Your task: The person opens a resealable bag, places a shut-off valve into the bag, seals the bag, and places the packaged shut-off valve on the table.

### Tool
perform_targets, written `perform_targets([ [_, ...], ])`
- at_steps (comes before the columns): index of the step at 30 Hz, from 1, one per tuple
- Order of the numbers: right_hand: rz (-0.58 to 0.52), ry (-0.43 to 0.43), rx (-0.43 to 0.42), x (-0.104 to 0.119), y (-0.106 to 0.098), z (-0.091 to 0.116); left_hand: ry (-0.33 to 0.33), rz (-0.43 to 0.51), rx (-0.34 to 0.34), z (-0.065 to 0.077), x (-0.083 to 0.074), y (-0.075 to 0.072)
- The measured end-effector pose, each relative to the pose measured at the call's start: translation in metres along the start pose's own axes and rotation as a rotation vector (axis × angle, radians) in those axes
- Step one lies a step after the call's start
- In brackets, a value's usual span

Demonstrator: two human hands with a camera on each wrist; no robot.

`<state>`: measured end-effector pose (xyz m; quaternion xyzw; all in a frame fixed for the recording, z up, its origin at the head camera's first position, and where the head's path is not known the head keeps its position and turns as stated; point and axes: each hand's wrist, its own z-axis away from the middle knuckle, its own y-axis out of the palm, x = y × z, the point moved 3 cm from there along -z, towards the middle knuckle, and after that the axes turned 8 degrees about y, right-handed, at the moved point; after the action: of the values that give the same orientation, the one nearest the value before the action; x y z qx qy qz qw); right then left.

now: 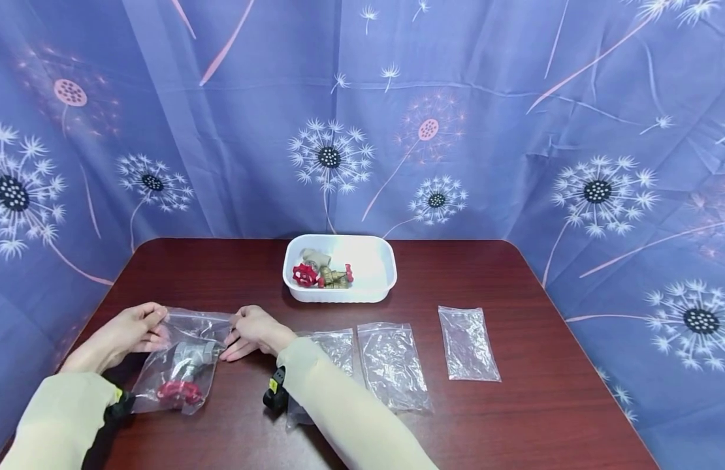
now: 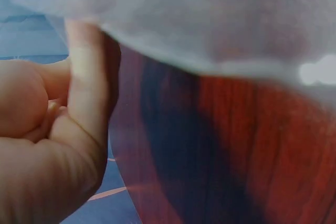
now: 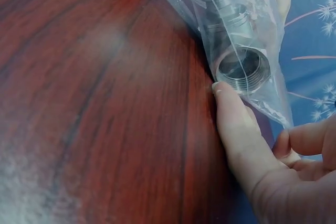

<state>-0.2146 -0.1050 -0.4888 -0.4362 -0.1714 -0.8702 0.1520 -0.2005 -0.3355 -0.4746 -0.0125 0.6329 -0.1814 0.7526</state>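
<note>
A clear zip bag (image 1: 157, 375) hangs between both hands at the left of the table. Inside lies a silvery metal valve (image 1: 189, 358) with a red handwheel (image 1: 180, 391); its threaded opening (image 3: 244, 69) faces the right wrist camera. My left hand (image 1: 132, 333) pinches the bag's upper left corner. At the upper right corner my right hand (image 1: 255, 331) pinches the bag, with one finger extended along its side near the valve's opening. In the left wrist view the bag's film (image 2: 210, 30) covers the upper part, blurred.
A white tray (image 1: 341, 295) at the back holds a red-handled valve (image 1: 306, 275) and brass fittings (image 1: 335, 279). Flat clear bags (image 1: 393, 365) lie mid-table, one partly under the right forearm. Another small bag (image 1: 468, 344) lies farther right. A patterned curtain (image 1: 374, 65) hangs behind.
</note>
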Motion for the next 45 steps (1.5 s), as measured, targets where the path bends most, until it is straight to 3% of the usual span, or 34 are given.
perform_targets([
  [6,-0.048,-0.035,-0.011,-0.003,-0.001,0.0,-0.02,-0.114,-0.047,0.0,0.005,-0.002],
  [11,-0.076,-0.048,-0.036,-0.001,-0.006,0.004,-0.041,-0.17,-0.044,0.002,0.006,-0.005],
  [19,0.035,-0.093,-0.034,0.01,-0.015,0.016,-0.059,-0.181,-0.045,0.008,0.001,-0.015],
  [23,0.077,-0.123,-0.024,0.015,-0.023,0.024,-0.028,-0.17,-0.042,0.011,-0.004,-0.018],
  [29,0.159,-0.193,-0.014,0.023,-0.038,0.038,0.07,-0.167,-0.067,0.012,-0.014,-0.02],
  [33,0.196,-0.244,0.003,0.03,-0.05,0.05,0.143,-0.272,-0.125,0.015,-0.032,-0.012],
  [38,0.233,-0.311,-0.032,0.04,-0.075,0.065,0.225,-0.432,-0.18,0.02,-0.056,0.004],
  [45,0.263,-0.369,-0.076,0.047,-0.11,0.085,0.282,-0.484,-0.159,0.027,-0.079,0.037],
])
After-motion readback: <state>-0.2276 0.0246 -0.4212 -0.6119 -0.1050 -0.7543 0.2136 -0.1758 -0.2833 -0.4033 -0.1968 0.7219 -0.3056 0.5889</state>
